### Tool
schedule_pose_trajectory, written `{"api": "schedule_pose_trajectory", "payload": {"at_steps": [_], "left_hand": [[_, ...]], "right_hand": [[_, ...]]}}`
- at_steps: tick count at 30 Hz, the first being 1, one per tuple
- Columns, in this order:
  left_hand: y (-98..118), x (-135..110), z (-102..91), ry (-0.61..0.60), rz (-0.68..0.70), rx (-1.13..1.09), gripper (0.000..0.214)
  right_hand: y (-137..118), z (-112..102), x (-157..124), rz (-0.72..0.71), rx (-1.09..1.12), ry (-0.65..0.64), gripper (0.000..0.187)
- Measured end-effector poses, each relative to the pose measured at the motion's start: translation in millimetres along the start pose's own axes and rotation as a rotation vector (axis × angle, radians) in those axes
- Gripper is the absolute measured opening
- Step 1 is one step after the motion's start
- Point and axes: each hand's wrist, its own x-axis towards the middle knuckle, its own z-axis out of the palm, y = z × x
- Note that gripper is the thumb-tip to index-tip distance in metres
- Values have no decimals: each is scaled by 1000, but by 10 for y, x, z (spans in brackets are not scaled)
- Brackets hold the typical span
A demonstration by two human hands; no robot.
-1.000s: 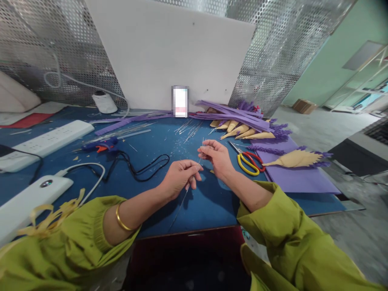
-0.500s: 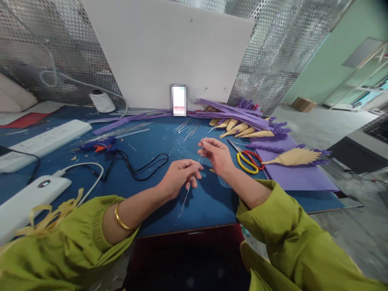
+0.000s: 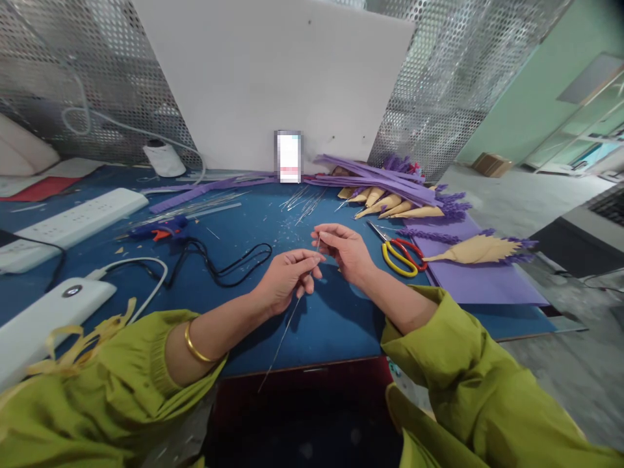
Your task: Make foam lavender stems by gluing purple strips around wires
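Pinching a thin wire, we worked over the near half of the blue table.
Our left hand gripped it between thumb and fingers, our right hand nipped its far end; the near end poked past the edge. Scissors sat right.

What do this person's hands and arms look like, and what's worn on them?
The left hand and right hand wear no gloves. The left sleeve is loose, yellow-green and gathered near its end; the right sleeve matches in colour but opens wider. A gold bangle sits by the left sleeve's edge.
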Motion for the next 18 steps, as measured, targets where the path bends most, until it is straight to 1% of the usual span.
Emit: {"api": "schedule_pose_trajectory", "payload": {"at_steps": [4, 7, 11, 14, 16, 18], "left_hand": [[1, -10, 4, -6, -8, 5, 15], [-7, -13, 7, 9, 12, 35, 16], [-23, -19, 19, 50, 54, 127, 15], [-31, -22, 36, 105, 81, 227, 13], [-33, -23, 45, 128, 87, 288, 11], [-28, -23, 46, 127, 77, 306, 10]], "right_hand": [[2, -12, 12, -37, -30, 32, 23], [-7, -4, 10, -26, -22, 46, 25], [-19, 18, 3, 64, 17, 54, 19], [-12, 32, 2, 131, 21, 99, 19], [-3, 31, 7, 155, 17, 121, 19], [0, 20, 16, 174, 16, 115, 19]]}}
